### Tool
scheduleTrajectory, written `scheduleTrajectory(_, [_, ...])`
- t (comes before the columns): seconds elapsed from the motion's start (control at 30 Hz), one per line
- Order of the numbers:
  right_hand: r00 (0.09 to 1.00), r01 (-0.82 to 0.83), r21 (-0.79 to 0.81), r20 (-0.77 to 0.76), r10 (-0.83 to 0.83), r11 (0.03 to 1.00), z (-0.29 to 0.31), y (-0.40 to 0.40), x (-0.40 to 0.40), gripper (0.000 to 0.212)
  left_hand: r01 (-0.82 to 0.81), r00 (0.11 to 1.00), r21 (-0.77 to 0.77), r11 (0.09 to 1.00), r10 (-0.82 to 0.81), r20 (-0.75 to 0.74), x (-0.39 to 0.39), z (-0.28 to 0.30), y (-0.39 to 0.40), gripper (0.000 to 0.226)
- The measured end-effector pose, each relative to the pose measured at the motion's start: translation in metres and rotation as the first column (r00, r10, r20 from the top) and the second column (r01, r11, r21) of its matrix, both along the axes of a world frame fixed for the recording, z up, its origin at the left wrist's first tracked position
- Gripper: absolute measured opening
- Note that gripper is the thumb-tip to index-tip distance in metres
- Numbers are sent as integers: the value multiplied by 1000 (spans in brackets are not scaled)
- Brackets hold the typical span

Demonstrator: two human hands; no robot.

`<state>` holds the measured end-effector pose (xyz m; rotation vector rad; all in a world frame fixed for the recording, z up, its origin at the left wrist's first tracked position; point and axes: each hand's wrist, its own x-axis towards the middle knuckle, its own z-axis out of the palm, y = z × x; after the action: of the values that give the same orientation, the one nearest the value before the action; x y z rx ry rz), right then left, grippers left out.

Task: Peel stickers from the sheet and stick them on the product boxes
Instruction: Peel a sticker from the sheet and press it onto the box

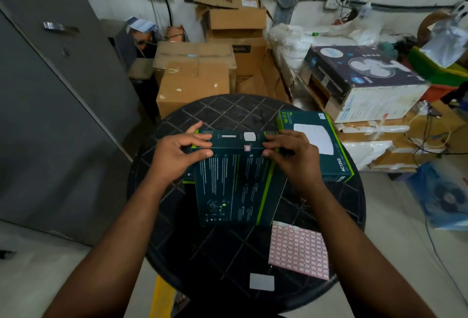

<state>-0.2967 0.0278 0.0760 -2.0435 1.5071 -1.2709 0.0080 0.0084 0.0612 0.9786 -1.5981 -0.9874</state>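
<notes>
A dark green product box lies on the round black table, its printed back facing up. My left hand grips its far left corner and my right hand grips its far right corner. A small red-bordered sticker sits on the box's far edge between my hands. The pink sticker sheet lies flat on the table, near right. A second green box marked Wi-Fi 5 lies at the right, partly behind my right hand. Another box edge shows under the held box.
A small white card lies near the table's front edge. Brown cartons are stacked behind the table, a fan carton and bags at the right. A grey metal cabinet stands at the left. Cables trail on the right floor.
</notes>
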Motion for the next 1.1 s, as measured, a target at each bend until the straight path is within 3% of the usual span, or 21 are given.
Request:
scheduleTrajectory(0.13, [999,-40,-30,-3,40,999,2,-1,-16,33,43,996,50,998,-38,-86,7,-2,1,35])
scheduleTrajectory(0.27, [993,-110,-2,30,110,994,-2,-1,-24,33,42,994,52,998,-36,-103,4,-1,2,28])
scheduleTrajectory(0.4, [952,-142,82,283,114,986,-5,8,-32,24,45,982,69,997,-32,-187,4,-7,10,31])
scheduleTrajectory(0.47, [949,-130,63,297,106,989,-7,10,-29,20,13,983,32,999,-7,-183,2,-10,11,31])
scheduleTrajectory(0.57, [938,-196,154,318,139,968,-2,8,-40,18,15,979,16,1000,-11,-205,-1,-14,15,32])
scheduleTrajectory(0.73, [940,-95,89,335,60,992,-9,19,-34,16,46,963,36,998,-34,-267,-1,-14,19,27])
scheduleTrajectory(0.8, [955,-95,100,291,62,990,-9,18,-35,16,48,960,74,996,-25,-280,-1,-13,19,30])
scheduleTrajectory(0.9, [999,-46,54,30,44,997,0,13,-32,22,73,967,115,991,-42,-250,-1,-8,21,35])
scheduleTrajectory(1.0, [979,-81,-7,-189,78,997,2,15,1,36,50,991,115,992,-34,-131,-3,-3,25,59])
scheduleTrajectory(1.1, [982,-30,-52,-187,20,998,-2,12,19,32,-91,994,20,996,89,62,-7,-2,28,56])
